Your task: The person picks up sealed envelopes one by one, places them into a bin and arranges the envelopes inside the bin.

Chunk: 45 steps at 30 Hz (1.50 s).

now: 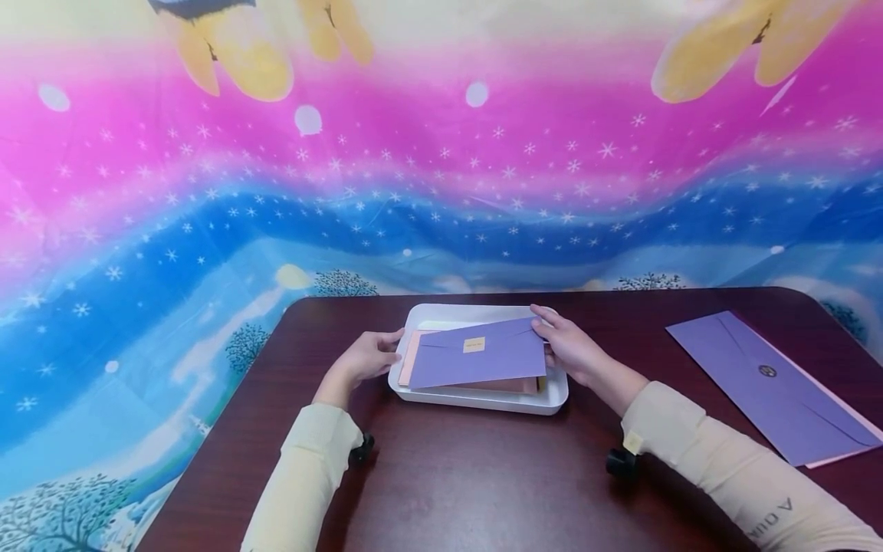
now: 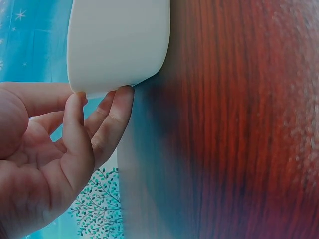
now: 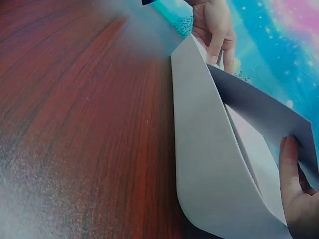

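Note:
A white tray [image 1: 476,402] sits on the table with pink and brown paper pieces inside. Over it slants a purple envelope [image 1: 448,360] with a small yellow sticker. My right hand [image 1: 572,349] pinches the envelope's right end, and in the right wrist view that end stands raised above the tray wall [image 3: 204,144]. At the tray's left end, my left hand [image 1: 362,359] holds the rim. The left wrist view shows this hand's [image 2: 60,139] fingertips against the tray's outer wall [image 2: 119,45].
Another purple envelope [image 1: 745,383] with a dark round seal lies at the right of the dark wood table [image 1: 455,483], a pink sheet [image 1: 845,458] peeking from under it. A colourful snow-scene cloth [image 1: 441,153] hangs behind the table.

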Motion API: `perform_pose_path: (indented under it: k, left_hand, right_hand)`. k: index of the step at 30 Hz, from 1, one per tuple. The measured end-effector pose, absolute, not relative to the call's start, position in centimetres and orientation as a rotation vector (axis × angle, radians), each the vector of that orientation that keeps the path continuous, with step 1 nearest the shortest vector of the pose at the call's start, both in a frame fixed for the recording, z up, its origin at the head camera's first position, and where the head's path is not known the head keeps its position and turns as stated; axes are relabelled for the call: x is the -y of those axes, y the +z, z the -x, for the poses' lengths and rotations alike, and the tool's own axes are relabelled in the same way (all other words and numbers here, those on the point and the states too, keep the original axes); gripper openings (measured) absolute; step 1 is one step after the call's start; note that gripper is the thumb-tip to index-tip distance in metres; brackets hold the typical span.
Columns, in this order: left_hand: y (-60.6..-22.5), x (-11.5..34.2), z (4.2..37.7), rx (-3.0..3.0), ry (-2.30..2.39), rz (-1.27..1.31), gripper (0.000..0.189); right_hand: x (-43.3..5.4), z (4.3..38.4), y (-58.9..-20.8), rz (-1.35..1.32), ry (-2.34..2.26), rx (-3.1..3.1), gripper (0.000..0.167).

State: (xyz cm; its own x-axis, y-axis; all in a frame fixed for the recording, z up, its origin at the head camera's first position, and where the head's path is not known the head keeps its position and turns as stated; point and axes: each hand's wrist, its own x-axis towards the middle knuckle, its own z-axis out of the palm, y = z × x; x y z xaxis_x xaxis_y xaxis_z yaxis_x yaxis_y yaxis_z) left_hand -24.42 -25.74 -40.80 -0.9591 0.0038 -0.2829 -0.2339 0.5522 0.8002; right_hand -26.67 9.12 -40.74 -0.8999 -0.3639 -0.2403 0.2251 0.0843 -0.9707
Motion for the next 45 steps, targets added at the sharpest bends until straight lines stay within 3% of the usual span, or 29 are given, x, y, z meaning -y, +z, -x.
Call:
perform_pose_path:
  k: [23,45]
  left_hand:
    - [-41.0,25.6,24.5,-2.519,1.378,0.209,0.056]
    - [-40.8,25.6,24.4,-2.509,1.378,0.234,0.057]
  right_hand:
    - [-12.0,26.6,-37.8,0.256,-1.740,-1.832,0.070]
    - [-13.8,26.6,-37.8,0.424,-1.740,-1.833,0.065]
